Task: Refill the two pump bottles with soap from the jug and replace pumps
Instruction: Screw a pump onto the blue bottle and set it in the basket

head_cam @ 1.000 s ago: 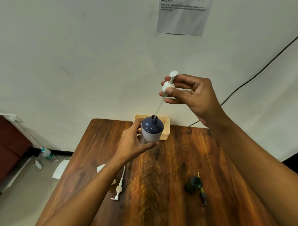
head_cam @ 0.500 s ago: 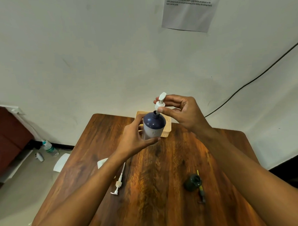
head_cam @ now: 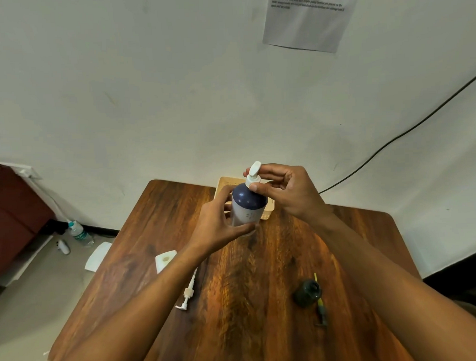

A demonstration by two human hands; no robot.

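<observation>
A white pump bottle with a dark blue shoulder [head_cam: 247,207] is held upright above the wooden table [head_cam: 236,303]. My left hand [head_cam: 219,224] grips its body from the left. My right hand [head_cam: 283,189] pinches the white pump head [head_cam: 253,174], which sits at the bottle's neck with its tube down inside. A second white pump [head_cam: 187,291] lies loose on the table near my left forearm. A small dark green bottle [head_cam: 307,292] stands at the right, with a yellow-green pump [head_cam: 320,302] lying beside it. No jug is in view.
A cream basket [head_cam: 266,210] stands at the table's far edge behind the bottle. A small white dish [head_cam: 165,260] lies left of centre. On the floor at left are a water bottle [head_cam: 79,233] and white bits. A black cable [head_cam: 393,143] runs along the wall.
My right hand has lowered the white pump, sliding its tube into the bottle until the head reached the neck. The left hand kept hold of the bottle.
</observation>
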